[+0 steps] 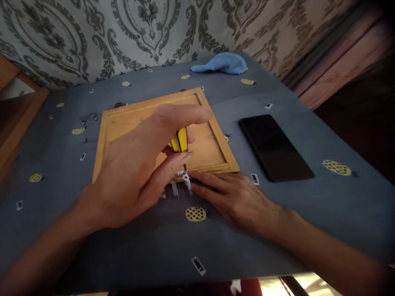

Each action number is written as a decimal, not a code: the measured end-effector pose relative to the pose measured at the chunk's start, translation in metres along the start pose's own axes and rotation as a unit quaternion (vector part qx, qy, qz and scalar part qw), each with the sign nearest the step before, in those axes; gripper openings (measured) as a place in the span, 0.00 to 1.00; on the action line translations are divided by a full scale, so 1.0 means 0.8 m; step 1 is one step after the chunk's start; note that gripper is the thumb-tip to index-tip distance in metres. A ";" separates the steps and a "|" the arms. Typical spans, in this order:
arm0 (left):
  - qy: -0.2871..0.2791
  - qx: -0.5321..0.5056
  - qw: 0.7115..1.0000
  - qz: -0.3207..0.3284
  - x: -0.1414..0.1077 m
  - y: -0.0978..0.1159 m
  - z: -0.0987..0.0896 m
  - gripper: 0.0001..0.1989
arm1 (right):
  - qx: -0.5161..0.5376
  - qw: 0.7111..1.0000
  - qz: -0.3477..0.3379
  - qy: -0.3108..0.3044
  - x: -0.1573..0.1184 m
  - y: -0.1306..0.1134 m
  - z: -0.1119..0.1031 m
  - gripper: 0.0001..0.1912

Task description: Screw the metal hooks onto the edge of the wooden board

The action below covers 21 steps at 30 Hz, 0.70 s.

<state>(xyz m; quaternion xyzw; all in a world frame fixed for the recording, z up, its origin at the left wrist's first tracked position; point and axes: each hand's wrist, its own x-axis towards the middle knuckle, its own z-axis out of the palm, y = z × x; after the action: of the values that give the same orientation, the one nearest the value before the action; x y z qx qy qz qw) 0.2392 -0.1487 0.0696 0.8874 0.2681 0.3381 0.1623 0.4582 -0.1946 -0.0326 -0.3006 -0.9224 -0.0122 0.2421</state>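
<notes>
A framed wooden panel (212, 135), like a small cabinet door, lies on the cloth-covered table. At its near edge sits a silver metal hinge (187, 177), its arms jutting toward me. My left hand (132, 160) is closed around a screwdriver with a yellow and black handle (180, 140), held nearly upright. The shaft points down onto the hinge, and its tip appears to touch a screw there; the handle's top is hidden by my fingers. From the right, my right hand (237, 197) pinches the hinge at the panel's edge with its fingertips. Its thumb is hidden.
A black smartphone (274, 148) lies right of the panel. A blue cloth (224, 63) is bunched at the table's back. Small dark bits, perhaps screws (89, 118), lie left of the panel. A patterned curtain (148, 28) hangs behind, and wooden furniture (21, 107) stands at left.
</notes>
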 end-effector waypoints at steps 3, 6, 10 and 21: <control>0.002 0.014 1.000 -0.012 -0.001 0.002 0.003 0.19 | 0.002 1.000 -0.001 0.004 -0.001 0.000 0.002 0.17; -0.003 0.054 0.999 0.005 0.000 0.002 0.004 0.18 | 0.006 1.000 0.001 0.002 -0.001 0.001 0.003 0.17; -0.010 0.073 0.997 0.015 0.000 0.001 0.003 0.18 | 0.009 1.000 0.000 0.002 -0.001 0.001 0.003 0.17; -0.028 0.172 0.984 0.048 0.001 -0.001 -0.002 0.18 | 0.002 1.000 -0.002 0.004 -0.001 0.000 0.001 0.17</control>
<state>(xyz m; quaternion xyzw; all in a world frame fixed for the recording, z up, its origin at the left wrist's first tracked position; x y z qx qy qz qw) 0.2388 -0.1473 0.0708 0.9232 0.2742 0.2694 -0.0016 0.4582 -0.1948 -0.0332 -0.2986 -0.9218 -0.0120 0.2468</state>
